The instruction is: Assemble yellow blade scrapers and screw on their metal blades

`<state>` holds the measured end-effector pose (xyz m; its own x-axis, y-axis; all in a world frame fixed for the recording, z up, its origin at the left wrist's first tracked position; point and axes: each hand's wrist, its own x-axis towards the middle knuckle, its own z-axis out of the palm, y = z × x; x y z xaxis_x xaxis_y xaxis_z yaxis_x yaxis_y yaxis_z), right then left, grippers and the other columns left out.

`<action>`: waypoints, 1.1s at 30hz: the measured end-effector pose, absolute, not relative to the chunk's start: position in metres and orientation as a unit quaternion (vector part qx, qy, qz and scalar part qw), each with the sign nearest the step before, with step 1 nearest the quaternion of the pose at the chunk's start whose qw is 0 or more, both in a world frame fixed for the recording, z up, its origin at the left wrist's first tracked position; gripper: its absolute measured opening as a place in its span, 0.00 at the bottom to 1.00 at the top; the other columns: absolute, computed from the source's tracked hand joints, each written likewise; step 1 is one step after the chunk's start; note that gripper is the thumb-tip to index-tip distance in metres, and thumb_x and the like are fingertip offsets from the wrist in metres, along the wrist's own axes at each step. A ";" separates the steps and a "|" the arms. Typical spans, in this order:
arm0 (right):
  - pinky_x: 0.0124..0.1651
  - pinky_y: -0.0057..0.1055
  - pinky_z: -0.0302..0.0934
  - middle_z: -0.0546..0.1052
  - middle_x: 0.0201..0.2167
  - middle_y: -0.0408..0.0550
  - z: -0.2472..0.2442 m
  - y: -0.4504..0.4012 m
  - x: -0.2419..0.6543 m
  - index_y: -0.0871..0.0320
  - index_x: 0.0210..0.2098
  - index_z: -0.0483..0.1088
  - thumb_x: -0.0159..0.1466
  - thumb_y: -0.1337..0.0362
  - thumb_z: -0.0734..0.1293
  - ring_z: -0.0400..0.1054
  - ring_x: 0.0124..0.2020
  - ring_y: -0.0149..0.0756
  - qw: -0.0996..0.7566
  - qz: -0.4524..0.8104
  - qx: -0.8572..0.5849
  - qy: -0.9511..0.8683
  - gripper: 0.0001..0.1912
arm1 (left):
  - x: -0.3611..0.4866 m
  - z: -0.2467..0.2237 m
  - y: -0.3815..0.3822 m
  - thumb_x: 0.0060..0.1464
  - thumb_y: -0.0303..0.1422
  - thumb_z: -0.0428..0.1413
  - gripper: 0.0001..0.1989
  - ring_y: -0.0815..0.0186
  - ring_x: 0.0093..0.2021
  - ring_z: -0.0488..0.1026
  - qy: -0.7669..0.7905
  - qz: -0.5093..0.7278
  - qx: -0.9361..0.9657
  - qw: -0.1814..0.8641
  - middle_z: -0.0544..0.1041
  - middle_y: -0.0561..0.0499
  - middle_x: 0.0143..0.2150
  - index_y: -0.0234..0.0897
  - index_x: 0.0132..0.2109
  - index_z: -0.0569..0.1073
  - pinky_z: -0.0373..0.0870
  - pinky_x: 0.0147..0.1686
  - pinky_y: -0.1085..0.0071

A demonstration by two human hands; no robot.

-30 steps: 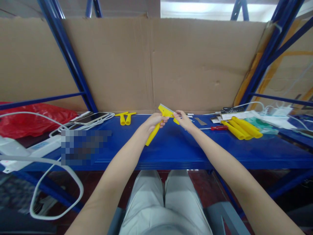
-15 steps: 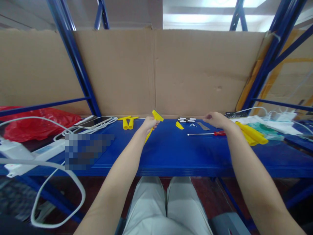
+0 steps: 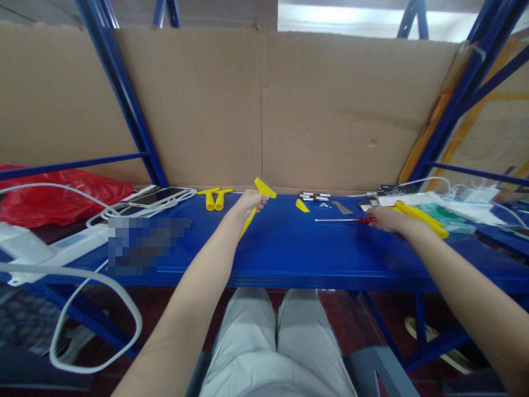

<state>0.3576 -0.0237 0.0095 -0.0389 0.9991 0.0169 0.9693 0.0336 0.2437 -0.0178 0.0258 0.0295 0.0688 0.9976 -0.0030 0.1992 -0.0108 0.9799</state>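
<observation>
My left hand point(image 3: 251, 203) is closed around a yellow scraper point(image 3: 265, 189), its wide head up and its handle slanting down below my fist. On the right, my right hand point(image 3: 388, 218) has its fingers on the red handle of a screwdriver point(image 3: 339, 220), whose shaft points left along the table. The hand covers the handle's rear end. Behind the shaft lie a small yellow cap-like piece point(image 3: 302, 205), some tiny screws point(image 3: 325, 205) and a flat grey blade-like plate point(image 3: 342, 208). White-and-black strips point(image 3: 314, 197) rest at the back.
Two yellow scraper bodies point(image 3: 215, 200) stand at the back left. Yellow tubular pieces point(image 3: 424, 218) lie beside my right wrist, near a green plastic bag point(image 3: 448, 215). To the left are a phone point(image 3: 159, 197), white cables, a power strip point(image 3: 78, 251) and a red bag point(image 3: 61, 196).
My right hand has moved right and toward me, from near the grey plate to the screwdriver's handle. My left hand still holds the scraper. The view has tilted slightly down.
</observation>
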 end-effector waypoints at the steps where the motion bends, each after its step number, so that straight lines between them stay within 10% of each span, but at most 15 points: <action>1: 0.42 0.35 0.64 0.76 0.39 0.55 0.008 -0.022 0.359 0.57 0.38 0.74 0.56 0.67 0.65 0.72 0.42 0.44 0.072 0.104 0.681 0.721 0.11 | -0.018 0.030 0.026 0.53 0.18 0.52 0.12 0.79 0.13 0.54 0.528 0.431 0.565 0.464 0.61 0.60 0.15 0.35 0.26 0.61 0.49 0.15 0.80; 14: 0.34 0.34 0.62 0.75 0.27 0.49 -0.014 -0.001 0.388 0.54 0.27 0.72 0.51 0.64 0.67 0.71 0.31 0.41 -0.008 0.090 0.656 0.749 0.03 | -0.018 0.028 0.028 0.51 0.18 0.54 0.11 0.79 0.12 0.55 0.510 0.443 0.559 0.480 0.61 0.59 0.15 0.34 0.25 0.63 0.48 0.15 0.80; 24: 0.42 0.35 0.61 0.76 0.37 0.52 0.004 -0.015 0.352 0.56 0.38 0.70 0.59 0.67 0.59 0.69 0.38 0.41 -0.076 0.160 0.589 0.789 0.10 | -0.019 0.029 0.027 0.53 0.18 0.50 0.11 0.78 0.12 0.55 0.511 0.437 0.560 0.484 0.61 0.59 0.15 0.34 0.26 0.63 0.48 0.14 0.79; 33: 0.46 0.41 0.58 0.73 0.43 0.61 0.033 0.008 0.292 0.61 0.46 0.65 0.63 0.64 0.55 0.66 0.46 0.49 -0.322 0.237 0.537 0.743 0.15 | -0.019 0.030 0.027 0.52 0.18 0.52 0.11 0.79 0.12 0.54 0.523 0.442 0.543 0.486 0.61 0.60 0.15 0.35 0.26 0.62 0.48 0.14 0.80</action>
